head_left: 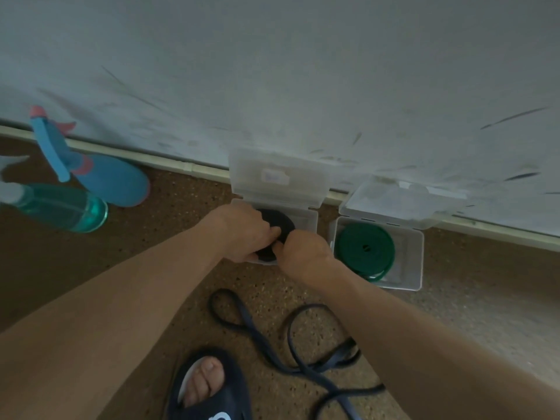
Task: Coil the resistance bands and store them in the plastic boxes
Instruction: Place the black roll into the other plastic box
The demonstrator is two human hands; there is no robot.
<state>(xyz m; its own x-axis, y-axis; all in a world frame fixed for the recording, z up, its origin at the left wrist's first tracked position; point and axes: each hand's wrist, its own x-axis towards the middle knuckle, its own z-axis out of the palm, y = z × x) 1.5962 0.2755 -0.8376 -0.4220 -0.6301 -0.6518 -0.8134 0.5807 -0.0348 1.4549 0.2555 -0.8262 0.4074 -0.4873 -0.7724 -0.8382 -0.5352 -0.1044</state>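
A coiled black band (280, 225) sits in the left clear plastic box (307, 218), whose lid (278, 177) stands open against the wall. My left hand (245, 231) grips the coil from the left and my right hand (303, 248) pinches its near edge; both cover much of it. The right clear box (415, 262) holds a coiled green band (365, 248), its lid (397, 204) open behind it. A loose dark blue band (306, 344) lies uncoiled on the floor below my arms.
A scuffed white wall (303, 86) runs behind the boxes. At the left lie a teal spray bottle (66, 207) and a blue slipper (112, 180). My foot in a dark sandal (209, 389) stands at the bottom, next to the loose band.
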